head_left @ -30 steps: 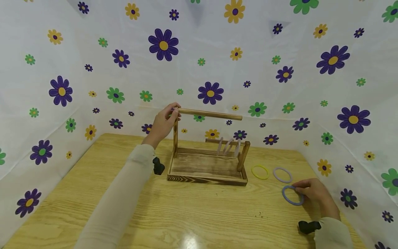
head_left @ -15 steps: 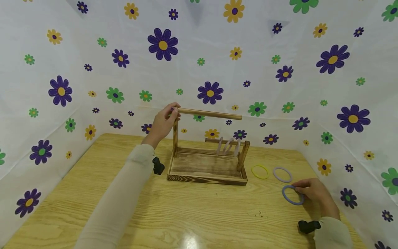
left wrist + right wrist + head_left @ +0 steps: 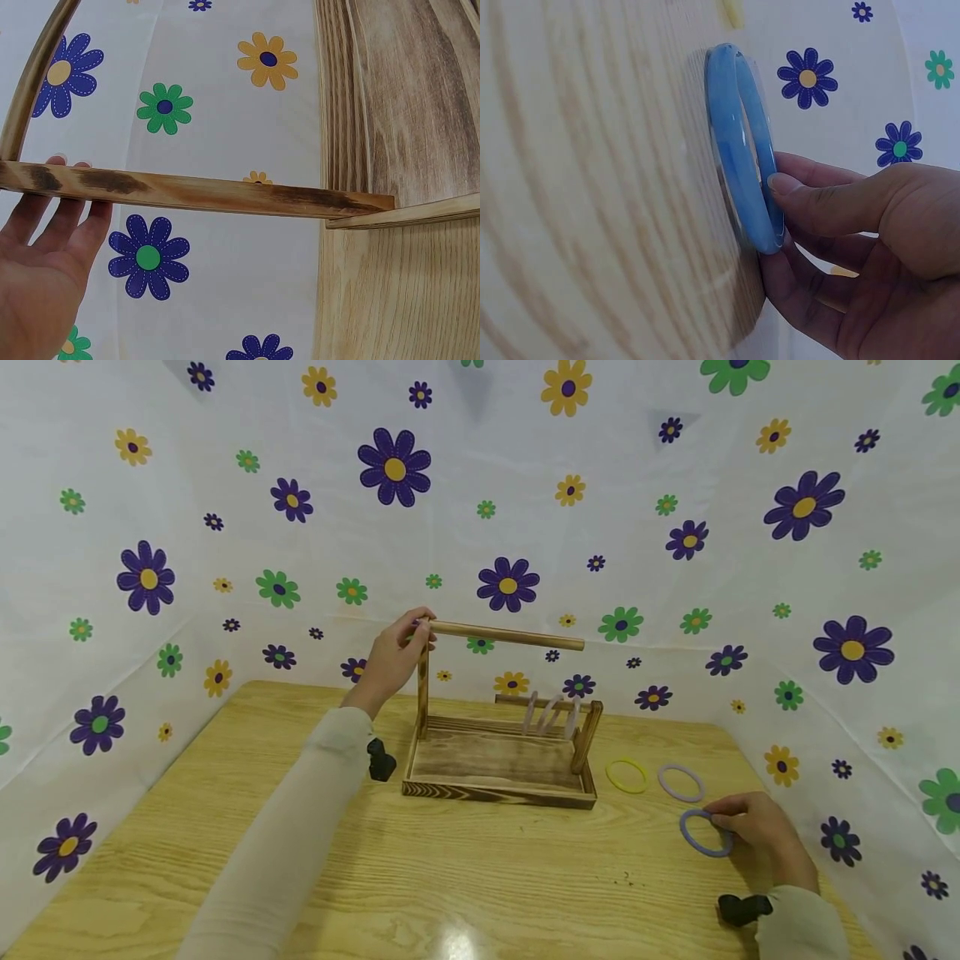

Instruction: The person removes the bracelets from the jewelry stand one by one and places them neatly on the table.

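My left hand [image 3: 393, 652] grips the top of the tall left post [image 3: 202, 191] of a wooden bangle stand [image 3: 495, 795], fingers curled round it where the upper bar [image 3: 510, 636] joins. At the right of the table, my right hand [image 3: 757, 822] pinches the near right side of a blue bangle [image 3: 735, 150] between thumb and fingers. The bangle lies low at the tabletop in the right wrist view. Just beyond it are a lilac bangle [image 3: 681, 782] and a yellow bangle [image 3: 626, 775], both flat on the table. Three pale bangles [image 3: 551, 714] hang on the stand's lower bar [image 3: 510, 699].
The stand's shallow tray base sits mid-table on the light wooden tabletop [image 3: 450, 868]. Its short right post [image 3: 588, 735] carries the lower bar. White flower-printed cloth [image 3: 480, 460] encloses the back and sides. Small dark specks [image 3: 628, 878] lie on the table at front right.
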Tool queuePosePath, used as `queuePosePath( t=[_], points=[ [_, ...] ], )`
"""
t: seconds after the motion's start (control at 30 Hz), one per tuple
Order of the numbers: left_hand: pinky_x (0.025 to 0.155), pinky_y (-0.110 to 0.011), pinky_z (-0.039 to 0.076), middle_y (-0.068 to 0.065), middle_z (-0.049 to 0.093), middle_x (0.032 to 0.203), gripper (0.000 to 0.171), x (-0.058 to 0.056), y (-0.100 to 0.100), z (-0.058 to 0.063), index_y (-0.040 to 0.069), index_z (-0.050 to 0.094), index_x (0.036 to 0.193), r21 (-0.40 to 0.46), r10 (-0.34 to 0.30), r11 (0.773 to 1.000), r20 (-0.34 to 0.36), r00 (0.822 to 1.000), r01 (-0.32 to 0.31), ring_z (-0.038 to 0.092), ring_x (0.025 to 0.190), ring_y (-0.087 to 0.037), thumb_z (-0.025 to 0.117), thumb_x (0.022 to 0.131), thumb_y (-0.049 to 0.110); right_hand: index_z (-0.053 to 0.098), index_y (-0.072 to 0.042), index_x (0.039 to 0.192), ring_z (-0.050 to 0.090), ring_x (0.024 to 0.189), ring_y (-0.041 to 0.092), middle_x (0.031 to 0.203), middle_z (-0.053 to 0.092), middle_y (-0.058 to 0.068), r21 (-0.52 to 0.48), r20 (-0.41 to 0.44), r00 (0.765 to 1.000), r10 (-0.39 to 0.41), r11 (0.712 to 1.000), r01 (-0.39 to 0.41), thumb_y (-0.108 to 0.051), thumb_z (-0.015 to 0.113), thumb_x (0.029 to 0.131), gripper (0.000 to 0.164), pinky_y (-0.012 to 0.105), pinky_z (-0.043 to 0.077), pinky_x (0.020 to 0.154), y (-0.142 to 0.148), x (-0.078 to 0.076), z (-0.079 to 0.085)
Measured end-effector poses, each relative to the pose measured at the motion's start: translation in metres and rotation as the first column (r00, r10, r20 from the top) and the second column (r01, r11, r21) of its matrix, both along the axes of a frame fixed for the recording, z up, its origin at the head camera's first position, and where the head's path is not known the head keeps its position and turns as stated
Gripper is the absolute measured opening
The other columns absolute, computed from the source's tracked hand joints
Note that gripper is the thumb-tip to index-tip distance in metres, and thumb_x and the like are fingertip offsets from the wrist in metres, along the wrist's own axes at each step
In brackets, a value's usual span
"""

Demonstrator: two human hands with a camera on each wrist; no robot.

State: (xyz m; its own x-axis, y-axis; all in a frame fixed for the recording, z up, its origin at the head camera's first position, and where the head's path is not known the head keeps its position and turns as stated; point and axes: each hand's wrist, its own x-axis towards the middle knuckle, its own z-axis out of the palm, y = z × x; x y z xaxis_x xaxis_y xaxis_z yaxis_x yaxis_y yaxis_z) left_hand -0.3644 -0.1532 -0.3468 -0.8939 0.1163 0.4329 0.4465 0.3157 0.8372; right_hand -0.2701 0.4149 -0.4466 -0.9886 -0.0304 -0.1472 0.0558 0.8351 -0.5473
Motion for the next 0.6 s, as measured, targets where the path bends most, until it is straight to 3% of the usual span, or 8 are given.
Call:
queuePosePath(
  t=[0.27, 0.6],
  points=[
    [0.105, -0.047, 0.054, -0.018, 0.065, 0.122, 0.038, -0.0011, -0.0008, -0.0017, 0.015, 0.054, 0.142, -0.015, -0.007, 1.0, -0.014, 1.0, 0.007, 0.066, 0.119, -0.037, 0.041, 0.113, 0.035, 0.072, 0.01, 0.114, 0.064, 0.077, 0.015, 0.106, 0.073, 0.028, -0.017, 0.029, 0.999, -0.027, 0.999, 0.028, -0.003, 0.067, 0.097, 0.022, 0.027, 0.055, 0.064, 0.0015, -0.0022, -0.0021],
    [0.106, -0.049, 0.054, -0.02, 0.065, 0.122, 0.037, -0.0012, 0.0001, -0.0009, 0.015, 0.054, 0.141, 0.006, -0.014, 1.0, 0.003, 1.0, 0.014, 0.064, 0.121, -0.042, 0.042, 0.113, 0.034, 0.072, 0.011, 0.113, 0.066, 0.075, 0.013, 0.103, 0.075, 0.026, -0.025, 0.004, 1.0, -0.004, 1.0, 0.005, -0.003, 0.067, 0.096, 0.022, 0.026, 0.056, 0.063, 0.0019, -0.0013, -0.0024]
  ],
)
